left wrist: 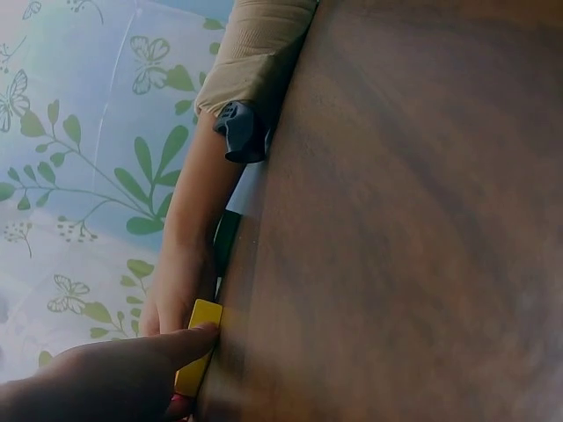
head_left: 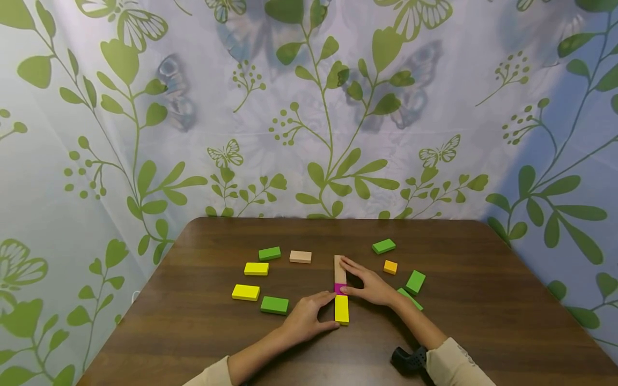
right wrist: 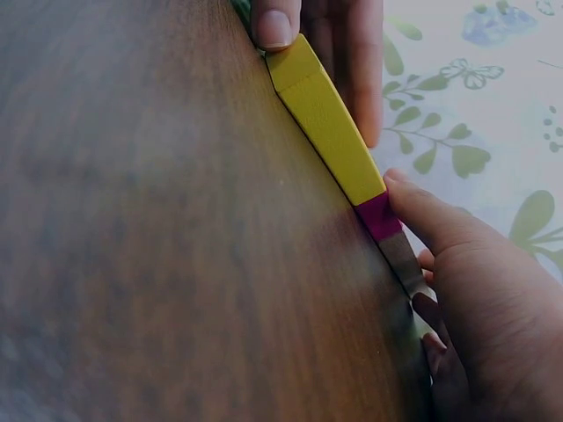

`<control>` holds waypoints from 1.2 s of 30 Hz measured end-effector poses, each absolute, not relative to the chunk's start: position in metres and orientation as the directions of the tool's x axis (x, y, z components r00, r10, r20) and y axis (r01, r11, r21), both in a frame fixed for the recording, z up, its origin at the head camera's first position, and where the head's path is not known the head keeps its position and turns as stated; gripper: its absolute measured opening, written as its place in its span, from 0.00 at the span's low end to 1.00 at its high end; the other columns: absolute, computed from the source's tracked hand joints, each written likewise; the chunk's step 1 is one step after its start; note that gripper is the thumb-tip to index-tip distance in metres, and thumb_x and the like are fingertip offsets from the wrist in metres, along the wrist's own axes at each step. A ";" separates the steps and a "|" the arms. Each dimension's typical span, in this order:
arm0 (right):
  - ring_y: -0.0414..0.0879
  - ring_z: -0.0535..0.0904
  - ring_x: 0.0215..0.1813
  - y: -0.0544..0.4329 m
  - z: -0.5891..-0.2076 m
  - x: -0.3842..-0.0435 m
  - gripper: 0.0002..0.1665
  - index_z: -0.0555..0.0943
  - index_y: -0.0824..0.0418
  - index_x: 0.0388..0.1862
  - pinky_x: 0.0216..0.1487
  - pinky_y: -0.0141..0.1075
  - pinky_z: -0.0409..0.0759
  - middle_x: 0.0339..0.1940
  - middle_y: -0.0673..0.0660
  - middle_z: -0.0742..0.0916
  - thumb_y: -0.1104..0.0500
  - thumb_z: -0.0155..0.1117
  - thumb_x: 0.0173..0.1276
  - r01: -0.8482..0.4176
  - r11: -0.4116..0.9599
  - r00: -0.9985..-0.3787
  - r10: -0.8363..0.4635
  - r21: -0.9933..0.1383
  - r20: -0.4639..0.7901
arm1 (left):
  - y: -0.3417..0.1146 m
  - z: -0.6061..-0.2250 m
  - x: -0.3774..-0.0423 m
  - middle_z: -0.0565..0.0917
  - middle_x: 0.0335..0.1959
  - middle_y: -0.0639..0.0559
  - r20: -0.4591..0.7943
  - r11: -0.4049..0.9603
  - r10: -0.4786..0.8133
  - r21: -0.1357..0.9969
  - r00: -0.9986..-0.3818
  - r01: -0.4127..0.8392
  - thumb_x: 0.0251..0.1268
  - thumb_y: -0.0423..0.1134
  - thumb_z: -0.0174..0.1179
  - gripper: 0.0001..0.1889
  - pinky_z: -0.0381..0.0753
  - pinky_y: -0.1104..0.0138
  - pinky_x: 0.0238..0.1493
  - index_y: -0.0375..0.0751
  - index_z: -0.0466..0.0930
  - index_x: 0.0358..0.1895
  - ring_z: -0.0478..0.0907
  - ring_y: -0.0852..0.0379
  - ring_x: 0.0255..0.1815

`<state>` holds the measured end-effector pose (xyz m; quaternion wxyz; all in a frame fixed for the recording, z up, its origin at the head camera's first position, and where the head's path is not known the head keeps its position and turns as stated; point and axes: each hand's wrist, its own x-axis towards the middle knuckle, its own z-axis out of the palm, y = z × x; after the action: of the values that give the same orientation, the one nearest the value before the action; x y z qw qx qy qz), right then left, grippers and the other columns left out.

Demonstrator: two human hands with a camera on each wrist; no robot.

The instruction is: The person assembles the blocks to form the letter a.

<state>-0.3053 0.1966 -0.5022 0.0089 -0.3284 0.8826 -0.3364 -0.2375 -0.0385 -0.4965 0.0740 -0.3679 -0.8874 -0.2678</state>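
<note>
A yellow block (head_left: 341, 311), a magenta block (head_left: 340, 289) and a plain wooden block (head_left: 340, 269) lie end to end in a straight row on the table. My left hand (head_left: 309, 317) holds the yellow block, its thumb at the near end and its fingers along the left side. In the right wrist view that thumb (right wrist: 274, 28) presses the end of the yellow block (right wrist: 330, 127). My right hand (head_left: 373, 285) rests along the row's right side. Its thumb touches the magenta block (right wrist: 378, 216), and its outstretched fingers reach the plain block's far end.
Left of the row lie yellow blocks (head_left: 246, 292), green blocks (head_left: 274, 305) and another plain wooden block (head_left: 300, 257). To the right are a small orange block (head_left: 390, 267) and several green blocks (head_left: 415, 282). A patterned curtain (head_left: 309, 107) hangs behind the brown table (head_left: 193, 332).
</note>
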 end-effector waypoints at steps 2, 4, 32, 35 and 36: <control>0.55 0.53 0.71 0.197 -0.503 -0.305 0.44 0.56 0.59 0.72 0.63 0.59 0.57 0.74 0.55 0.56 0.41 0.58 0.64 -0.574 0.558 -0.784 -0.585 -0.599 0.205 | -0.039 -0.497 -0.237 0.76 0.56 0.41 0.328 0.586 0.613 0.422 -0.719 0.692 0.54 0.52 0.66 0.33 0.73 0.59 0.54 0.36 0.73 0.60 0.73 0.50 0.57; 0.55 0.53 0.71 0.197 -0.502 -0.305 0.44 0.56 0.59 0.72 0.63 0.59 0.56 0.74 0.55 0.56 0.41 0.58 0.64 -0.573 0.557 -0.785 -0.585 -0.602 0.206 | -0.039 -0.497 -0.237 0.76 0.56 0.42 0.322 0.588 0.613 0.425 -0.722 0.688 0.54 0.52 0.65 0.33 0.73 0.59 0.54 0.37 0.73 0.60 0.73 0.50 0.57; 0.60 0.52 0.71 0.197 -0.507 -0.285 0.48 0.57 0.55 0.73 0.61 0.62 0.55 0.74 0.54 0.56 0.36 0.60 0.60 -0.589 0.599 -0.789 -0.573 -0.543 0.222 | -0.033 -0.502 -0.237 0.74 0.59 0.42 0.339 0.609 0.567 0.440 -0.751 0.659 0.53 0.55 0.65 0.36 0.71 0.57 0.56 0.34 0.71 0.61 0.70 0.49 0.60; 0.56 0.52 0.71 0.199 -0.508 -0.292 0.47 0.58 0.55 0.72 0.62 0.60 0.57 0.74 0.54 0.57 0.37 0.60 0.60 -0.597 0.594 -0.784 -0.576 -0.540 0.233 | -0.030 -0.503 -0.242 0.74 0.59 0.43 0.344 0.610 0.559 0.445 -0.754 0.656 0.53 0.54 0.65 0.36 0.70 0.57 0.57 0.34 0.71 0.61 0.69 0.49 0.61; 0.55 0.53 0.71 0.200 -0.509 -0.295 0.47 0.58 0.55 0.72 0.62 0.60 0.57 0.74 0.54 0.57 0.37 0.60 0.60 -0.597 0.592 -0.783 -0.576 -0.541 0.234 | -0.028 -0.503 -0.243 0.74 0.59 0.43 0.346 0.610 0.558 0.445 -0.754 0.655 0.53 0.54 0.65 0.36 0.70 0.58 0.57 0.33 0.71 0.61 0.68 0.49 0.62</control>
<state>-0.2951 0.2003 -0.5089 -0.0171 -0.3289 0.8920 -0.3096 -0.2435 -0.0284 -0.5028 0.0862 -0.3397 -0.8932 -0.2818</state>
